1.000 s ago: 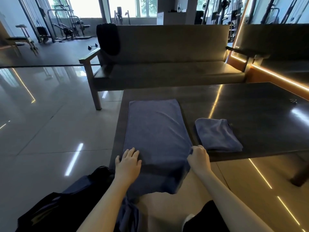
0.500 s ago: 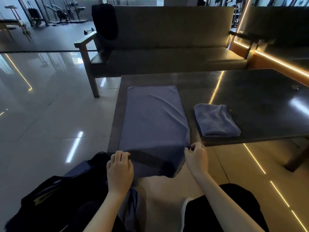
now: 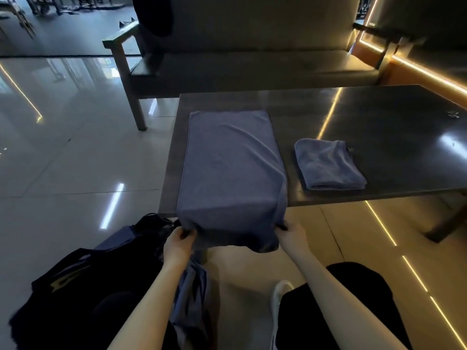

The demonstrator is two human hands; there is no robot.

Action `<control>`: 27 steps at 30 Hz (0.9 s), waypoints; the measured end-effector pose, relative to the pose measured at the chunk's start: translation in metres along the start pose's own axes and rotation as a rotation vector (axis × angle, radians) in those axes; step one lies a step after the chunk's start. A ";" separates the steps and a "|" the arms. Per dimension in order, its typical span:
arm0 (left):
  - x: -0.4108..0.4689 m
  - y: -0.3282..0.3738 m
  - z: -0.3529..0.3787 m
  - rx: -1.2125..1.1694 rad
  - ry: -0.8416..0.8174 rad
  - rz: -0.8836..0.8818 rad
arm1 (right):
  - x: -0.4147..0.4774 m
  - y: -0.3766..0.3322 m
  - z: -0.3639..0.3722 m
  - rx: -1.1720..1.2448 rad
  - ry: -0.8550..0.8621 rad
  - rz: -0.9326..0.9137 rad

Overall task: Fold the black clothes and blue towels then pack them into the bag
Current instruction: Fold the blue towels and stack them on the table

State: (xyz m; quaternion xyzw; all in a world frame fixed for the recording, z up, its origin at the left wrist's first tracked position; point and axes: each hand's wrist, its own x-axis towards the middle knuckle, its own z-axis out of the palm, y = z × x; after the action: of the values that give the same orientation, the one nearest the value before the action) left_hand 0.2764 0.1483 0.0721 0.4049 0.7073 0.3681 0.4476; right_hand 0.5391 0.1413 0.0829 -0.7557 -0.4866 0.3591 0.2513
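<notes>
Towel folding is the step in hand, as I read it: the person sits at the near edge of the dark table [image 3: 379, 117] with a long blue towel [image 3: 232, 168] laid lengthwise on it, its near end drooping over the edge toward their knees. The left hand [image 3: 178, 245] pinches the hanging end at its left corner, fingers curled round the cloth, and the right hand [image 3: 293, 236] pinches the right corner the same way, the two hands set a towel's width apart. A second blue towel, already folded [image 3: 328, 165], lies on the table just to the right, apart from the first. A black garment [image 3: 154, 13] hangs over the back of the sofa [image 3: 252, 69] beyond, untouched, and a dark bag [image 3: 75, 286] slumps on the floor by the person's left leg, with some blue cloth beside it that I cannot make out. So the job looks less than half done. The next move, I'd guess, calls for lifting both corners together and carrying them level to the far end, so the edges meet square and the cloth does not slide off the table
</notes>
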 end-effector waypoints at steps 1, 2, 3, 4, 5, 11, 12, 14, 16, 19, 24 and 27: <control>0.004 -0.006 0.001 0.027 -0.009 -0.025 | 0.000 0.002 0.001 -0.051 -0.023 0.002; 0.002 -0.008 0.002 0.037 -0.023 -0.047 | 0.000 0.003 0.001 -0.094 -0.050 0.001; 0.002 -0.012 0.003 0.048 -0.043 -0.057 | 0.002 0.006 0.002 -0.127 -0.085 0.011; 0.000 -0.015 0.005 0.064 -0.066 -0.060 | 0.002 0.008 0.001 -0.158 -0.121 0.020; -0.002 -0.021 0.007 0.075 -0.084 -0.054 | 0.003 0.012 0.002 -0.174 -0.155 0.035; -0.017 -0.045 0.015 0.117 -0.118 -0.107 | -0.009 0.030 0.004 -0.192 -0.285 0.066; -0.023 -0.043 0.016 0.121 -0.117 -0.110 | -0.012 0.032 0.006 -0.192 -0.299 0.065; -0.034 -0.040 0.015 0.141 -0.121 -0.107 | -0.016 0.036 0.011 -0.154 -0.303 0.067; -0.042 -0.039 0.012 0.176 -0.123 -0.114 | -0.020 0.042 0.015 -0.118 -0.278 0.092; -0.052 -0.037 0.003 0.234 -0.111 -0.129 | -0.026 0.048 0.019 -0.050 -0.207 0.139; -0.069 -0.035 -0.017 0.289 -0.033 -0.107 | -0.042 0.061 0.017 0.209 -0.109 0.322; -0.080 -0.032 -0.024 0.345 0.015 -0.084 | -0.055 0.066 0.008 0.295 0.009 0.272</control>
State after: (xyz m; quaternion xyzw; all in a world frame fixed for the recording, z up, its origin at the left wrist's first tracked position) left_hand 0.2674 0.0595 0.0782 0.4431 0.7794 0.2253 0.3814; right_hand 0.5541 0.0651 0.0463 -0.7710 -0.3211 0.4539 0.3106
